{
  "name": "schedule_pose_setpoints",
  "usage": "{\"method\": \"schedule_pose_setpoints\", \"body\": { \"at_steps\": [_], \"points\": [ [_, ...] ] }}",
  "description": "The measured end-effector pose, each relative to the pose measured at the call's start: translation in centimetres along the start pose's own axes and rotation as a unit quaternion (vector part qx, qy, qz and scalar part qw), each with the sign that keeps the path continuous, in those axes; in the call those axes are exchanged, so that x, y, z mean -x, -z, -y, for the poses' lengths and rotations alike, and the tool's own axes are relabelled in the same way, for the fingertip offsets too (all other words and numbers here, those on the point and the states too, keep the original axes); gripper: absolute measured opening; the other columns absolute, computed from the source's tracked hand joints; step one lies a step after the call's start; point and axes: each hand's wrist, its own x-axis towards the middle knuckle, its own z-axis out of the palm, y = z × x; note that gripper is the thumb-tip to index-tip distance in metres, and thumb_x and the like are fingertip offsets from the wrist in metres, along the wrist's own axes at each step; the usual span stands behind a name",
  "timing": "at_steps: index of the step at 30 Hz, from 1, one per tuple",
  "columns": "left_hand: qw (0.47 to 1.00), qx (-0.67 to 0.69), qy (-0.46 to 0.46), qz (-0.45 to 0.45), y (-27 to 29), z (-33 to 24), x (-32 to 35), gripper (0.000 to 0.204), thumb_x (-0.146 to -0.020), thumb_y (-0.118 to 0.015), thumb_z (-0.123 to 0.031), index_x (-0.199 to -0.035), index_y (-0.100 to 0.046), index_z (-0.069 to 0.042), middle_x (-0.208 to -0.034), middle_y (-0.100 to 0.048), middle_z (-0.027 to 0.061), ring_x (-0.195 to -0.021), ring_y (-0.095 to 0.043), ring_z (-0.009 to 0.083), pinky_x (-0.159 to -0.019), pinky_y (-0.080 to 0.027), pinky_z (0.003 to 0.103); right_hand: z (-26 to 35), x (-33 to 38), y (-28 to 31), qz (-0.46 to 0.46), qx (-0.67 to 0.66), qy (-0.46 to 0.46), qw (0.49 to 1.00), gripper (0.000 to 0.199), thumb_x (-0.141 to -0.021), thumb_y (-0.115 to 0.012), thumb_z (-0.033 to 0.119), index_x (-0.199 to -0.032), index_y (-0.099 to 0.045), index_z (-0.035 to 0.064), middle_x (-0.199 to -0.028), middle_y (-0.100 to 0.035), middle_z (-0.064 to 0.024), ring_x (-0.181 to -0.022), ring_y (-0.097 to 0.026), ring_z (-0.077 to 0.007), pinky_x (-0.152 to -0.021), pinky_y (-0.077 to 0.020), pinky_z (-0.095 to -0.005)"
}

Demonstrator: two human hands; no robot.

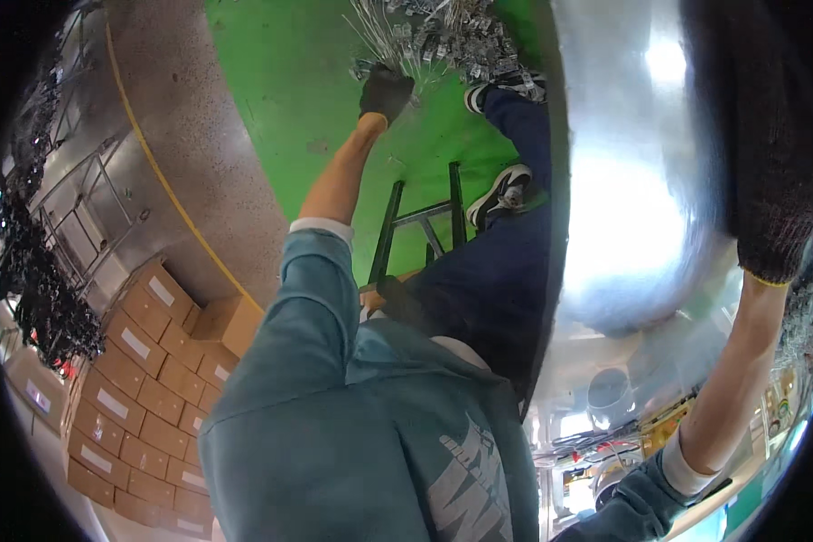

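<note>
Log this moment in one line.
left hand: gloved, at wires | right hand: gloved, near metal surface | floor: green | grips: unclear

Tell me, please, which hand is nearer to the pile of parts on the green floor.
Left. The left hand is at the left edge of the pile; the right hand is far off to its right, across the shiny metal.
</note>
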Motion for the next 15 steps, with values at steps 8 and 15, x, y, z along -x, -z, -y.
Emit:
{"method": "schedule_pose_setpoints", "body": {
  "at_steps": [8,15],
  "points": [
    [0.993,0.038,-0.018,0.113,-3.1,5.2,-6.9,0.052,-0.097,-0.068,-0.053,-0.122,-0.070,-0.007,-0.113,-0.075,0.0308,-0.102,-0.073,0.0482,-0.089,-0.058,0.056,2.1,-2.3,-0.8,-0.052,-0.056,-0.009,0.997,0.022,-0.108,-0.058,0.021,-0.117,-0.069,0.0051,-0.109,-0.072,-0.0173,-0.098,-0.070,-0.0321,-0.093,-0.0545,-0.0453],
    [0.979,0.148,-0.024,0.141,-8.8,-4.4,-1.2,0.032,-0.086,-0.081,-0.028,-0.104,-0.065,-0.008,-0.084,-0.073,0.0208,-0.083,-0.074,0.0434,-0.076,-0.057,0.057,1.6,-2.4,-0.6,-0.054,-0.046,-0.053,0.996,0.021,-0.107,-0.060,0.023,-0.110,-0.069,0.0047,-0.101,-0.071,-0.0172,-0.091,-0.068,-0.0317,-0.088,-0.0538,-0.0457]
  ]
}}
